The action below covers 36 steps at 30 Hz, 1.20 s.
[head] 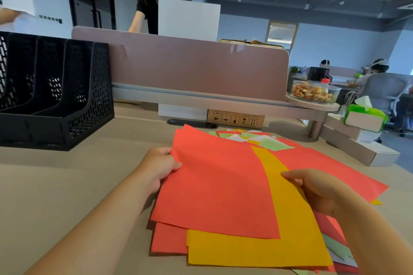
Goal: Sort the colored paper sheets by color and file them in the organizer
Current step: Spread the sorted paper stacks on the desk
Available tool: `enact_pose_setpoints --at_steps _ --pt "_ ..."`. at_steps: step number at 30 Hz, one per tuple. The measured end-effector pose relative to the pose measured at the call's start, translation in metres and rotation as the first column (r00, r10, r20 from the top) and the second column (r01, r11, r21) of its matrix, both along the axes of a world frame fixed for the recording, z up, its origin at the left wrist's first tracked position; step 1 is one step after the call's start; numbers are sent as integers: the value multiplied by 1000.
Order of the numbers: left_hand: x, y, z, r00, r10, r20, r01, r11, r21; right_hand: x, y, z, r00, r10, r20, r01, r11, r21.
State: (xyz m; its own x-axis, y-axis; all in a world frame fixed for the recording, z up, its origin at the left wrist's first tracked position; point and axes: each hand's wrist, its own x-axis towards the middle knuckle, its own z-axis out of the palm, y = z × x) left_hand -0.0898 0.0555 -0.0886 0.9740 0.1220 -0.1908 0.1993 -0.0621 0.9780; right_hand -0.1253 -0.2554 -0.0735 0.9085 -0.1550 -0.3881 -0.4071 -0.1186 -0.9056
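Sheets (335,174) clinging together could reach the black mesh organizer (89,107) missorted: left hand (161,169) pinches the red paper sheet (219,185) at its left edge, right hand (319,192) pinches the orange paper sheet (257,250) beneath, on the beige desk (67,185).

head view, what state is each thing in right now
red sheet, top of the pile, left edge lifted
left hand, grips the red sheet's left edge
orange sheet, partly under the red sheet
right hand, pinches the orange sheet
organizer, upright, no paper visible in its slots
tissue box, open, tissue sticking out
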Motion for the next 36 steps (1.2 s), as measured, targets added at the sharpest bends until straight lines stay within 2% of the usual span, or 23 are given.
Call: enact_pose_setpoints --at_steps 3,6,9,12,15,17,20,23,26,31,36 --pt "3 5 -3 994 -3 -113 2 1000 -7 2 -2 -1 998 -66 21 67 997 -40" --pt "6 5 -9 985 -8 -171 10 1000 6 2 3 -3 999 -43 -28 41 997 -62" --pt "10 6 -15 994 43 -105 -29 991 131 0 11 -2 999 -50 -9 48 994 -99" --pt "3 8 -8 996 -21 -90 36 985 171 -6 19 0 995 -78 63 87 986 -140" --pt "-9 26 10 997 -61 -54 70 981 182 -17 33 5 997 -3 72 13 990 -138" --pt "-24 49 19 999 -39 -9 40 968 249 -23 47 9 995 46 85 -32 987 -156" --pt "-57 87 20 999 7 37 -22 908 418 -32 80 11 991 82 104 -62 982 -180" --pt "-93 127 13 982 186 34 -171 796 580 -40 128 2 988 122 93 -106 981 -164" --pt "-129 169 8 956 269 114 -279 722 633 -52 185 -6 982 162 100 -142 974 -175" --pt "-181 251 -6 928 356 110 -312 580 753 -75 272 -20 955 254 157 -227 959 -170" --pt "-217 325 -18 880 467 85 -354 527 772 -95 350 -30 927 332 176 -315 942 -120"
